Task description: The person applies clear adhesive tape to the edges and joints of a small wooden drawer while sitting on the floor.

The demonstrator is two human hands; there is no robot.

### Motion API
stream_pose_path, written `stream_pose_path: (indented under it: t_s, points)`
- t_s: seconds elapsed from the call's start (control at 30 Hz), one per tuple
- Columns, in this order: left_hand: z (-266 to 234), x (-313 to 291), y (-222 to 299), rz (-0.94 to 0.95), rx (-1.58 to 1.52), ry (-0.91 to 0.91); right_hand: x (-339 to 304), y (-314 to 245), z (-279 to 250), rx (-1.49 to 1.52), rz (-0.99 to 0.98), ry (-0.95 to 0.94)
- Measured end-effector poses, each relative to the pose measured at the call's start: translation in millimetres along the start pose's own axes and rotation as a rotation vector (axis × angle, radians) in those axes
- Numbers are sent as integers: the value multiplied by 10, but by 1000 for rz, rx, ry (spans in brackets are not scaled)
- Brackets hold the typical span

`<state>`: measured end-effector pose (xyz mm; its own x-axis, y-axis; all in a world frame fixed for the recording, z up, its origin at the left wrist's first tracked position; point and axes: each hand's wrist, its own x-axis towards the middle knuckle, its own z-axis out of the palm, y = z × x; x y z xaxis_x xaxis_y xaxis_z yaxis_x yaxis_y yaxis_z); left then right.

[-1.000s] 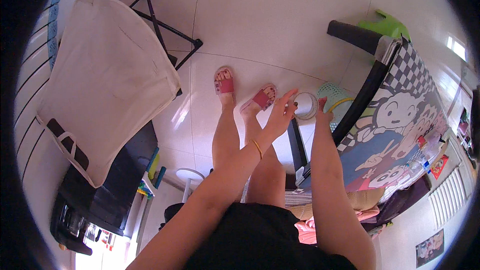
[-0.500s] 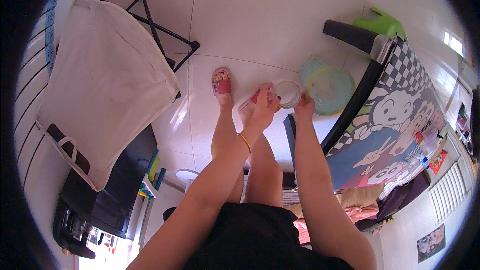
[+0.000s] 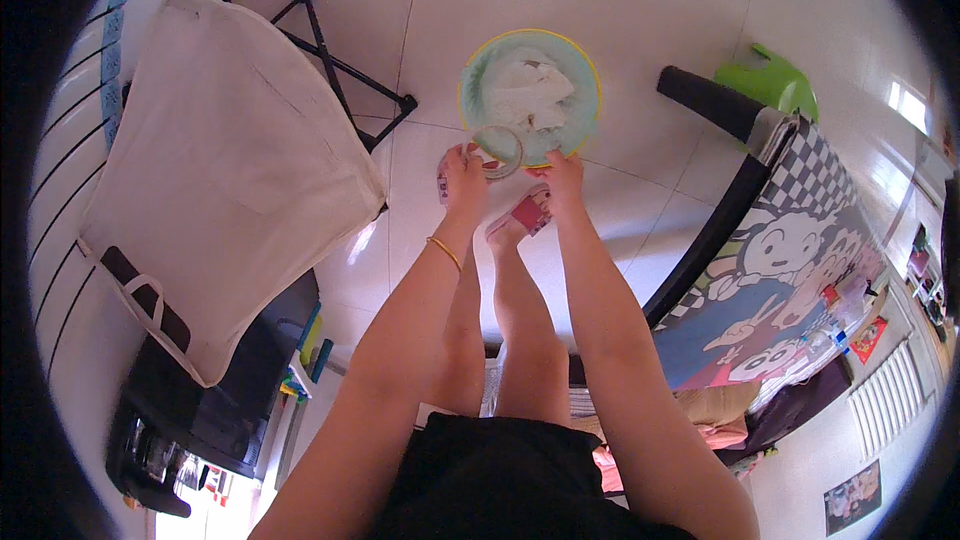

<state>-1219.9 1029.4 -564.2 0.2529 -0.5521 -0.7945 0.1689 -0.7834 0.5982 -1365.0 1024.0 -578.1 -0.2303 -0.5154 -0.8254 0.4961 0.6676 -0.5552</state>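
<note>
In front of my feet is a pale green basin (image 3: 586,92) with a yellow rim. A crumpled white mass (image 3: 535,90), perhaps cloth or plastic film, lies inside it. My right hand (image 3: 562,182) grips the basin's near rim. Closed on a clear round container (image 3: 519,153), my left hand (image 3: 463,182) holds it by its left side. That container overlaps the basin's near-left edge in view; whether they touch, I cannot tell. A gold bangle (image 3: 444,253) circles my left wrist.
At the left stands a cream fabric-covered piece (image 3: 230,180) beside a black folding frame (image 3: 340,70). A bed edge with a cartoon-print cover (image 3: 770,280) runs along the right. Behind it is a green stool (image 3: 775,80). Pink slippers (image 3: 525,212) are on my feet.
The basin has swung left from beside the bed to in front of my feet, and its inside now shows. Both hands have moved left, the left one with the clear container.
</note>
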Motion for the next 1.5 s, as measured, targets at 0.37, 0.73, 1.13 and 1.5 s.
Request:
stream_pose_path:
  t_s: [0.37,0.73,1.13,1.5]
  points:
    - [-356,-1370,1749,30,105,62,-1462,-1170,549,-225,-120,-38]
    - [-11,-2378,3462,242,116,-284,-2773,-3108,633,-183,-143,-47]
    - [1990,-2219,5084,256,264,-559,-2193,-5415,23,-108,-172,-84]
    - [4399,-1773,6449,486,724,-591,-944,-7524,-706,-81,-302,-11]
